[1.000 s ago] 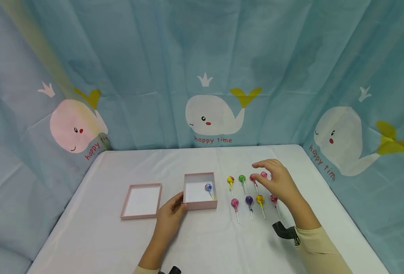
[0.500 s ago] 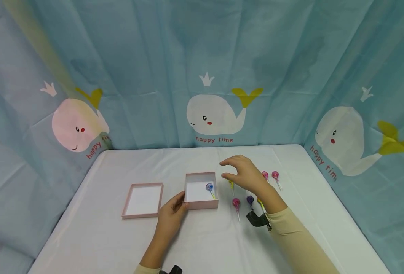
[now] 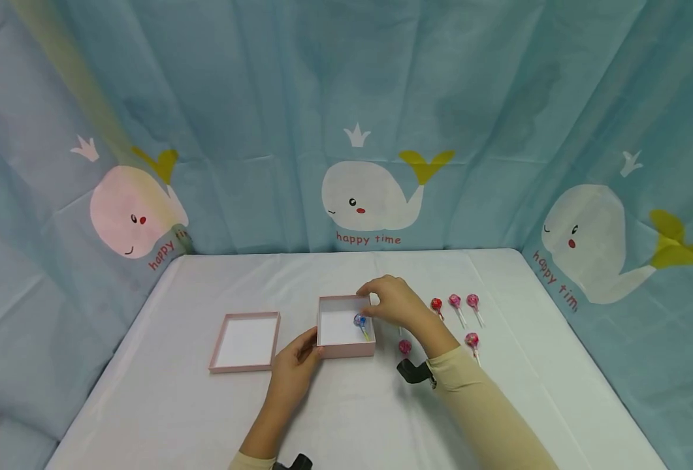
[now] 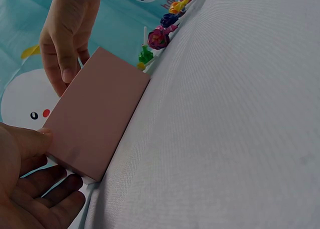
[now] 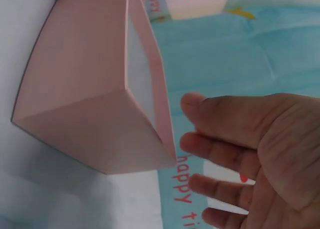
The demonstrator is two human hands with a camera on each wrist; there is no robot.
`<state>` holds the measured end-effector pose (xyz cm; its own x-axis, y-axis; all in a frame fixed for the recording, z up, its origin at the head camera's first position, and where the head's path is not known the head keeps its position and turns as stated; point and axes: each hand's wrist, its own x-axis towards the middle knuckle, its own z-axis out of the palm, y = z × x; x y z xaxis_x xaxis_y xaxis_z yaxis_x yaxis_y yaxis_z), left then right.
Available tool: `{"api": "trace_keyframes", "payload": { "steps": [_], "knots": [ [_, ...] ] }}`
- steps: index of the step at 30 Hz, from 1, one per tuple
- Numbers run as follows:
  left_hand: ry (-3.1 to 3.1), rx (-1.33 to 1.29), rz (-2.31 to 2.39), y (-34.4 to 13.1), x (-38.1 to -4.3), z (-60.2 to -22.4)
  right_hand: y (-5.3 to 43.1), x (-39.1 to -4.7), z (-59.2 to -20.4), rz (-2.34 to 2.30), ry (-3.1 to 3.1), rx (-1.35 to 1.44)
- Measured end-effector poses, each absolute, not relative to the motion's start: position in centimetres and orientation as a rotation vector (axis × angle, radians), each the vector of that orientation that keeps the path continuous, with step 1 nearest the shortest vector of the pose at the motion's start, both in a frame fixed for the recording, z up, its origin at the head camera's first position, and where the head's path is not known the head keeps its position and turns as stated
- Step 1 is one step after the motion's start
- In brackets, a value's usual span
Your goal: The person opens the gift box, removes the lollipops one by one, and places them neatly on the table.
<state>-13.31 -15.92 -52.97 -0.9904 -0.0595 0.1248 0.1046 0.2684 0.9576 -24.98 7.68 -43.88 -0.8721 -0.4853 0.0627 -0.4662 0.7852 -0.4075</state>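
A shallow pink box [image 3: 346, 351] with a white inside stands open-topped on the table. Inside, near its right wall, lies a blue lollipop [image 3: 360, 320]. My left hand [image 3: 292, 365] holds the box at its left side, the thumb [image 4: 37, 139] on the front corner in the left wrist view. Above the box's right rim is my right hand [image 3: 398, 301], its fingers loosely bent. Nothing shows between those fingers [image 5: 220, 151] in the right wrist view, where they are apart from the box wall.
Left of the box lies a pink-rimmed lid [image 3: 243, 342], white inside up. Several wrapped lollipops lie to the right, among them a red one [image 3: 436, 304] and a pink one [image 3: 404, 346]; my right arm covers some. A whale-print curtain [image 3: 252, 163] surrounds the table.
My right hand has moved left, from above the lollipops to the box's right rim, and come lower. The left hand stays at the box. The blue lollipop looks unmoved.
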Motion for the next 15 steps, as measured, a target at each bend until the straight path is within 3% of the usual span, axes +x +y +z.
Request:
{"api": "trace_keyframes", "payload": {
  "steps": [15],
  "knots": [
    [-2.401,-0.060,-1.815,-16.1,-13.4,-53.3,5.2,-24.6,-45.6,-0.477,2.951,-0.745]
  ]
}}
